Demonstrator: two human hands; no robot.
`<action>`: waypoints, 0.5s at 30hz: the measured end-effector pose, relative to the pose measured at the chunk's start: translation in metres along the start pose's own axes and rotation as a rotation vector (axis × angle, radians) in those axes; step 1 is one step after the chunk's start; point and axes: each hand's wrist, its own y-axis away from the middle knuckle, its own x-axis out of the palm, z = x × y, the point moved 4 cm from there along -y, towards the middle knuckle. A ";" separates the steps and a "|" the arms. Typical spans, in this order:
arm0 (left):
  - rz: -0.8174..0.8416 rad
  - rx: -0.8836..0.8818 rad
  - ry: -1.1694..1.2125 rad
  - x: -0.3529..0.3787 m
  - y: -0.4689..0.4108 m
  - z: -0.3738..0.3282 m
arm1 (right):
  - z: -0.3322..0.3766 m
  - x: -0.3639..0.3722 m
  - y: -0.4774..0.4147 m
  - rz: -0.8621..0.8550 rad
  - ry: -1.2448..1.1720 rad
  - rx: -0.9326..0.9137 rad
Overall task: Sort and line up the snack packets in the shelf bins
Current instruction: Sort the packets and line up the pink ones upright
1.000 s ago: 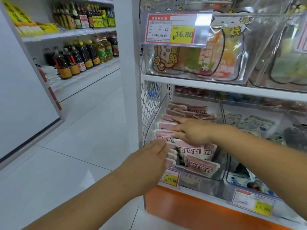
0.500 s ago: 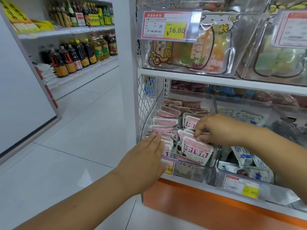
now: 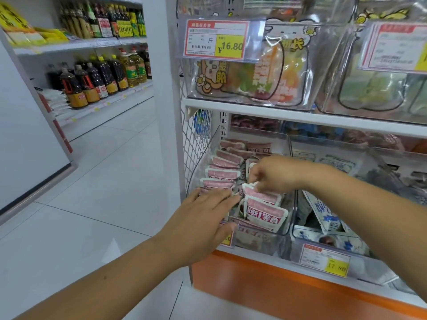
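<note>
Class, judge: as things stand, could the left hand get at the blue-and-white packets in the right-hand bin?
Probably not easily: the left hand lies on the pink packets, and the right forearm crosses over the blue-and-white packets.

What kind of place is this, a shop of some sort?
Most likely a supermarket aisle: yellow price tags hang on the bin fronts, clear bins hold pink snack packets, and bottles fill the shelves opposite.

Pink-and-white snack packets (image 3: 264, 212) stand overlapped in two rows inside clear bin (image 3: 290, 218).
</note>
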 end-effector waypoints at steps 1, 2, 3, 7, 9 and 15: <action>-0.027 -0.009 0.019 -0.001 -0.002 0.001 | -0.005 -0.002 0.003 0.018 -0.013 0.011; -0.041 -0.012 0.025 -0.001 -0.004 0.002 | -0.008 -0.005 0.006 0.030 -0.041 0.013; -0.041 -0.010 0.026 0.000 -0.007 0.001 | -0.011 -0.007 0.008 0.031 -0.075 0.009; 0.014 0.041 0.061 0.006 -0.022 -0.007 | -0.007 -0.006 0.006 0.071 -0.145 -0.021; 0.013 0.063 0.061 0.008 -0.028 -0.008 | -0.004 -0.002 -0.002 0.108 -0.110 -0.033; 0.000 0.079 0.112 0.008 -0.025 -0.005 | -0.009 -0.019 0.005 -0.018 -0.090 -0.017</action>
